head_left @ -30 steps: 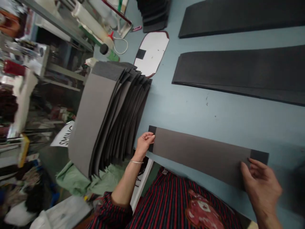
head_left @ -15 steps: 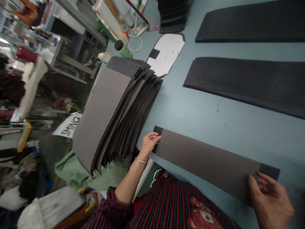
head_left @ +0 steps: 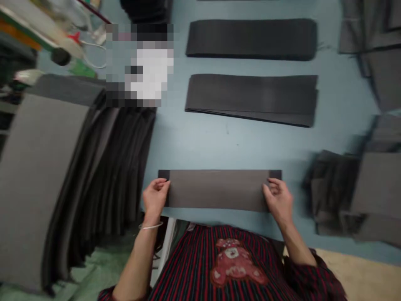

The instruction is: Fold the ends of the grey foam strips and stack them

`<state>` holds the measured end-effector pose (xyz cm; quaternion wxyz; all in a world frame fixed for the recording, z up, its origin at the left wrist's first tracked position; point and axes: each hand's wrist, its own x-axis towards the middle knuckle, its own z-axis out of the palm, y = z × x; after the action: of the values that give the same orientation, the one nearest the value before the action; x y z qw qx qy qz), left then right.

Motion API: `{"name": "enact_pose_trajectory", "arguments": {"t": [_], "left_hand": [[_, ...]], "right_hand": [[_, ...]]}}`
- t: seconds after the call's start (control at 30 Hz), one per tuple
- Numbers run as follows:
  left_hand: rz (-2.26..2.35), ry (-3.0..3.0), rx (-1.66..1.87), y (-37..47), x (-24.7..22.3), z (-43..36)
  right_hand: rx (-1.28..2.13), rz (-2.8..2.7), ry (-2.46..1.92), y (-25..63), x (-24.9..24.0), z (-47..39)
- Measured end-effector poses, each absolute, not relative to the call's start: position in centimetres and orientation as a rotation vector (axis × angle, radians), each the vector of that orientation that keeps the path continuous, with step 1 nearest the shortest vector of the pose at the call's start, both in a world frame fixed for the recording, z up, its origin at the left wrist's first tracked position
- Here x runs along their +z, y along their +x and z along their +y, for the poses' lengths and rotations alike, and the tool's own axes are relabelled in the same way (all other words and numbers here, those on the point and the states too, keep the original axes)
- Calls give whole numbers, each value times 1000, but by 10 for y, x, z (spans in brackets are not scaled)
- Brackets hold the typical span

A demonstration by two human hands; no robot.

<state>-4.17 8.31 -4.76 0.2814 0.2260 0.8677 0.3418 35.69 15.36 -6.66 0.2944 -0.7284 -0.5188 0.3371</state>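
A long grey panel with black end strips [head_left: 219,189] lies level along the near edge of the blue table. My left hand [head_left: 156,195] pinches its left end at the black strip, thumb against the curled fingers. At the other end my right hand [head_left: 278,196] has thumb and fingers closed on the panel beside the right black strip. Left of my left hand stands a thick stack of similar grey panels [head_left: 46,154], fanned out at its right side. Two piles of dark strips, a nearer one [head_left: 250,96] and a farther one [head_left: 250,39], lie beyond the panel.
More grey pieces [head_left: 380,179] are heaped at the right. At the upper left are a bottle with a black cap [head_left: 61,56] and a white cord [head_left: 94,65]. A patch near them is pixelated. Green cloth [head_left: 103,271] lies under the left stack.
My view has swung to the right and levelled, bringing the right-hand heaps into sight. Both hands still hold the panel's ends.
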Motion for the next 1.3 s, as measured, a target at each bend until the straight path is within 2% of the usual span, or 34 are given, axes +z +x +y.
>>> {"name": "enact_pose_trajectory", "arguments": {"t": [0.07,0.17,0.33,0.5,0.8,1.3], "left_hand": [[2527,989,717,-42,-46,87],[2514,1445,641,-17,-39,105],[1765,2039,645,92,-29,143],[1212,2403,593,181,-47,168],[958,2681,349,204,-63,172],[980,2764,231,203,-67,166]], "right_hand": [[872,-1415,-1890,354,-71,159],[807,-1454,-1798,359,-71,157],[496,-1527,-1742,383,-64,114],[502,-1551,-1665,396,-77,84],[546,-1718,-1480,414,-90,76],[534,-1717,-1440,419,-100,78]]}}
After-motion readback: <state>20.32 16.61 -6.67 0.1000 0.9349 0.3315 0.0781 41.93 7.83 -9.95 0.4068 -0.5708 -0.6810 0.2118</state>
